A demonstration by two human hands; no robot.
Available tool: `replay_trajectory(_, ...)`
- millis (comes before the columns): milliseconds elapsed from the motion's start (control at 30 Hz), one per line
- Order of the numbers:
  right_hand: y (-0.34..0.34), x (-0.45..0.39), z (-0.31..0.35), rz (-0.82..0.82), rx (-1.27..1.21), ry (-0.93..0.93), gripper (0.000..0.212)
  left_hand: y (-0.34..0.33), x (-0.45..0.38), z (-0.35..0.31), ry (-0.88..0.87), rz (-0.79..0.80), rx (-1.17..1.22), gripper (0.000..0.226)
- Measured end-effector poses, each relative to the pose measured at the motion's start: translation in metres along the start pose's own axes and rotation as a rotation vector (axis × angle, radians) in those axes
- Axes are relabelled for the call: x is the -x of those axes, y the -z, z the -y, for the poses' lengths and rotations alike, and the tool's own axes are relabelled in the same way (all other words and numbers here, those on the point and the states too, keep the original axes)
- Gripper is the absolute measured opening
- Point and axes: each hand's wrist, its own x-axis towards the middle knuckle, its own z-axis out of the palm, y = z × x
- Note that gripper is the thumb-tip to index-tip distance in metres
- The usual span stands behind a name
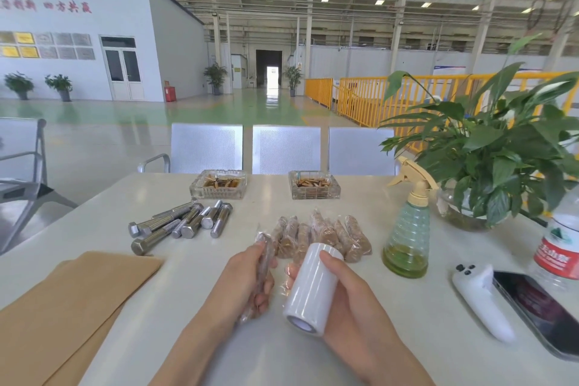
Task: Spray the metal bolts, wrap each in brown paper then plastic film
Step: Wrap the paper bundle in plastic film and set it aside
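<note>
At the worktop's near edge, the left hand (247, 279) grips a paper-wrapped, film-covered bolt (264, 263) while the right hand (347, 294) clasps the white plastic-film roll (310, 288). Keeping the film taut between them should seal the wrap.

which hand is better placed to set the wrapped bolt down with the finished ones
Left. The left hand already grips the film-wrapped bolt, just in front of the row of wrapped brown bundles. The right hand holds the white plastic film roll.
</note>
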Motion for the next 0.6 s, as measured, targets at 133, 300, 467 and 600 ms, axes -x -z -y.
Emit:
replay_trajectory(133,0.009,-0.001,0.003,-0.033,0.002,0.016,0.058,0.009,0.005,-0.003,-0.012,0.141,0.118,0.036)
replay_trajectory(300,0.016,0.003,0.006,-0.002,0.001,0.008,0.058,0.008,0.011,-0.004,-0.226,0.108,-0.065,0.035)
replay_trajectory(467,0.003,-0.004,-0.011,0.091,-0.032,-0.011,0.045,0.001,0.01,0.004,-0.516,-0.213,-0.575,0.049)
replay_trajectory(600,-0.004,-0.01,-0.021,0.165,-0.037,0.021,0.033,0.003,0.007,0.004,-0.286,-0.159,-0.349,0.054)
